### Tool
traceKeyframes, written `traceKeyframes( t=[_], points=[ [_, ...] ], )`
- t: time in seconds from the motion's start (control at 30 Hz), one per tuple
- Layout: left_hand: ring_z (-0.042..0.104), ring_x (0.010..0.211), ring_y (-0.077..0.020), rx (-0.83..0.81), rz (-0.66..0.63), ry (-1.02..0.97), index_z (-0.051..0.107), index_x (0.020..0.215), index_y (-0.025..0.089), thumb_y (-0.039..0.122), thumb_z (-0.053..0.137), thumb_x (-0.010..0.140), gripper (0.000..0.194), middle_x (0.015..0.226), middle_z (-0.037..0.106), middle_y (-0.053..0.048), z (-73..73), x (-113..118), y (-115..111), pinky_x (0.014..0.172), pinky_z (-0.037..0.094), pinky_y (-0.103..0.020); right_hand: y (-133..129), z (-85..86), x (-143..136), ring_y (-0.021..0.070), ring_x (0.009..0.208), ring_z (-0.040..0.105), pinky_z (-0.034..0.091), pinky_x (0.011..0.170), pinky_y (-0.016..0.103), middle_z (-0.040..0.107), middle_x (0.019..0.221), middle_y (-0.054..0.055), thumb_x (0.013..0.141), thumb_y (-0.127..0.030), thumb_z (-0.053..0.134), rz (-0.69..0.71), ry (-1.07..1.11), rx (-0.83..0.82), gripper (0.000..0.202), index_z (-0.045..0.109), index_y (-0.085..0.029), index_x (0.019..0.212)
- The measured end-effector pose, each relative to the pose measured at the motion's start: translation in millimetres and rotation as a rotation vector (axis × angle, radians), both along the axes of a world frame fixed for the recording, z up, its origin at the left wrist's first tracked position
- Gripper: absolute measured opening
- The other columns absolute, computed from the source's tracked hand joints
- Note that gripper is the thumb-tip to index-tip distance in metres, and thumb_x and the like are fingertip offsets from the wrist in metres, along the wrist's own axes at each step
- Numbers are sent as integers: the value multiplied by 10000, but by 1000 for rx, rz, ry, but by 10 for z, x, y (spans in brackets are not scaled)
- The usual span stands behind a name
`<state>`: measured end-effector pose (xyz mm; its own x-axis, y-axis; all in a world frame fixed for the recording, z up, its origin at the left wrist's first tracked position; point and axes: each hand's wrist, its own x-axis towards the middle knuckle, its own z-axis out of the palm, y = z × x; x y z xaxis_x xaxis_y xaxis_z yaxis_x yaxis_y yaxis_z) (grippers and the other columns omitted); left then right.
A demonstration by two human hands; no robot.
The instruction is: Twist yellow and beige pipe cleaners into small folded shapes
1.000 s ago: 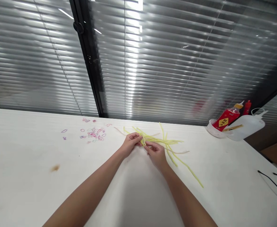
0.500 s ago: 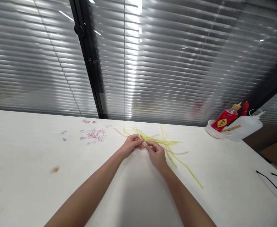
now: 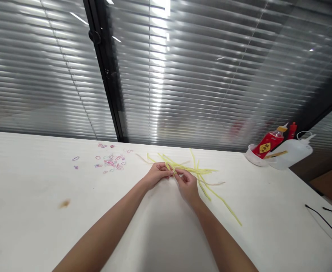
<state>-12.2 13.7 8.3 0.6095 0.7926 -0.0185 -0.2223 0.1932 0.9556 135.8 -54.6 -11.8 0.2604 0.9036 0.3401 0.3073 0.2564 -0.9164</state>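
My left hand (image 3: 156,175) is closed in a pinch at the middle of the white table (image 3: 143,241). Beside it, my right hand (image 3: 188,185) pinches too, the fingertips of both nearly touching. Between them they grip a bent yellow pipe cleaner (image 3: 169,166), which curves up in a small loop; the fingers partly hide it. Several loose yellow pipe cleaners (image 3: 207,171) lie crossed behind and to the right of my hands. A few paler, beige strands (image 3: 217,184) are mixed in with them.
Small pink and purple rubber bands (image 3: 111,163) are scattered at the back left. At the back right stand a round plastic tub (image 3: 255,159), a red-labelled bottle (image 3: 268,143) and a white squeeze bottle (image 3: 292,153). Black cables (image 3: 324,223) lie at the right edge. Blinds (image 3: 205,83) rise behind the table.
The pipe cleaner between my fingertips shows a clearer loop now. My left fingers have shifted slightly; both hands stay in nearly the same place.
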Motion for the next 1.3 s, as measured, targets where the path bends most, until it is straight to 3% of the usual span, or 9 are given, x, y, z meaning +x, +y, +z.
traceKeyframes(
  t=[0.23, 0.5, 0.63, 1.03, 1.3],
  points=[
    [592, 705, -144, -9, -30, -20, 644, 811, 98, 185, 757, 594, 259, 793, 646, -73, -9, -24, 13, 636, 435, -242, 3, -13, 14, 84, 494, 403, 381, 482, 214, 621, 724, 50, 770, -351, 594, -7, -34, 16, 292, 678, -155, 970],
    [579, 677, -130, 6, -3, -25, 622, 739, 100, 208, 751, 603, 216, 765, 638, -58, -24, -18, 20, 603, 438, -234, -3, 24, 16, 90, 500, 483, 430, 495, 223, 652, 844, 73, 786, -353, 580, 50, -10, 2, 295, 679, -157, 984],
    [574, 682, -133, 4, 13, -10, 597, 720, 103, 232, 746, 612, 224, 761, 629, -58, -21, -17, 20, 612, 444, -244, -3, 38, 8, 87, 478, 494, 437, 483, 215, 637, 761, 59, 816, -352, 533, 89, 41, -24, 318, 661, -142, 1017],
    [576, 677, -125, -22, -28, -24, 585, 690, 107, 204, 740, 630, 192, 720, 628, -42, 8, -14, 2, 617, 439, -236, -12, 49, -10, 76, 468, 462, 425, 468, 204, 624, 741, 43, 803, -367, 553, -9, 156, -61, 307, 630, -140, 995],
    [569, 678, -118, 0, -4, -55, 612, 745, 103, 187, 737, 633, 188, 761, 638, -46, -32, -7, 3, 635, 436, -239, -5, 25, -17, 82, 458, 471, 416, 466, 213, 614, 713, 33, 796, -353, 568, 46, 103, -54, 273, 651, -147, 955]
  ],
)
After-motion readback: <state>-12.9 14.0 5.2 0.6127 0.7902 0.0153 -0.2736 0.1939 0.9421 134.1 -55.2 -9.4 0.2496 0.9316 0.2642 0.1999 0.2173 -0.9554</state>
